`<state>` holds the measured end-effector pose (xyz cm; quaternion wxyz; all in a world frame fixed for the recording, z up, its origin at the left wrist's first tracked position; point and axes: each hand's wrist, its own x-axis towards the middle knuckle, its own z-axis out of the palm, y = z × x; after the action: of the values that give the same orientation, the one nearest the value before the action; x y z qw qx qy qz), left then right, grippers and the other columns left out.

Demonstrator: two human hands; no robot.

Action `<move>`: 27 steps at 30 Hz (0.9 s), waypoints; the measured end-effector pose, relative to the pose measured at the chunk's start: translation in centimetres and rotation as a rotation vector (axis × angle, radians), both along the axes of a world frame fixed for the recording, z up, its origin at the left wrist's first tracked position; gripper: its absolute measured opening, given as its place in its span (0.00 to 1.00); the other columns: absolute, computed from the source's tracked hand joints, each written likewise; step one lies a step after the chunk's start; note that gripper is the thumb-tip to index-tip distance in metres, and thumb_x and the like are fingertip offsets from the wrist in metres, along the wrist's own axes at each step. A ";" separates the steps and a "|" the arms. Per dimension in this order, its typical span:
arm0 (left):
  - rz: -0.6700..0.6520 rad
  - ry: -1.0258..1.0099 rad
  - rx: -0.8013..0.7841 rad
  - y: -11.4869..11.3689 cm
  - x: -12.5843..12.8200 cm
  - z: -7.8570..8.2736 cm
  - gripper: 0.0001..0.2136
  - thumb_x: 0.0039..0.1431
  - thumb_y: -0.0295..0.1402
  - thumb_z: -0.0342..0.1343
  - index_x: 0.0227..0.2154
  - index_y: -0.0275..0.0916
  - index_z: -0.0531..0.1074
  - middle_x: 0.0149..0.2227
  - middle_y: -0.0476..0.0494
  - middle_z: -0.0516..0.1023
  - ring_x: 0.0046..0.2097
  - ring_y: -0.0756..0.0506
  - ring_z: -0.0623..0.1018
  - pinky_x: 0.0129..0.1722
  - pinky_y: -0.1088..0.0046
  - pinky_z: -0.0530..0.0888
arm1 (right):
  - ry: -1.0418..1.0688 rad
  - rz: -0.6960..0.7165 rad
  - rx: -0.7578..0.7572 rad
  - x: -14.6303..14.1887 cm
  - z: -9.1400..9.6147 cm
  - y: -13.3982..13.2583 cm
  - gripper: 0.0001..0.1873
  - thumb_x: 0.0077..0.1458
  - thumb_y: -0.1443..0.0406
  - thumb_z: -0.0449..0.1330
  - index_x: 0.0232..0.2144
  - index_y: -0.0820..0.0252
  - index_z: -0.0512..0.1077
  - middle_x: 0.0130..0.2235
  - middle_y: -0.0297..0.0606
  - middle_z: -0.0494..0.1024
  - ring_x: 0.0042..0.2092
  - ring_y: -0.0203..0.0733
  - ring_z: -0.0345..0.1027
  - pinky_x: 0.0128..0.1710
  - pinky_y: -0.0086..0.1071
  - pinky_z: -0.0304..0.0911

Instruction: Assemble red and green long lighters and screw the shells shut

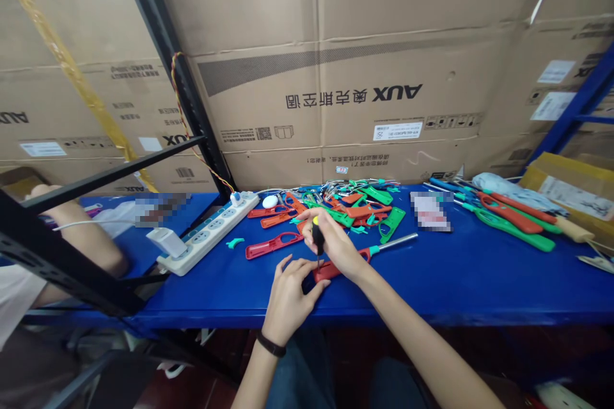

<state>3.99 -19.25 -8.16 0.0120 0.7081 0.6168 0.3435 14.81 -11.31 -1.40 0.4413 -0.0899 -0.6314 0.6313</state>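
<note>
My right hand is closed around a small screwdriver with a yellow-and-black handle, held upright. Its tip meets the near end of a red long-nosed gas lighter lying on the blue table. With finger and thumb, my left hand grips that same end of the lighter. The lighter's metal tube points to the right, partly behind my right hand. Just beyond lie an empty red handle shell and a pile of orange and green handle shells mixed with small metal parts.
A white power strip with a plugged-in charger is at the left, beside a dark shelf post. Several lighters lie at the right near a yellow box. Another person's arm rests at the far left. Cardboard stands behind.
</note>
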 end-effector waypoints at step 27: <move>-0.056 0.221 -0.127 -4.4 -6.6 3.0 0.15 0.53 0.39 0.59 0.44 0.48 0.75 0.33 0.50 0.75 0.38 0.45 0.77 0.58 0.50 0.61 | -0.127 -0.816 0.383 7.9 4.3 1.5 0.25 0.51 0.47 0.59 0.18 0.57 0.55 0.18 0.25 0.53 0.21 0.31 0.47 0.21 0.27 0.46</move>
<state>-2.57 -23.68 -5.17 -0.0015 0.7563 0.6150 0.2231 22.73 -9.82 2.88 0.6230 -0.2866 -0.6755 0.2709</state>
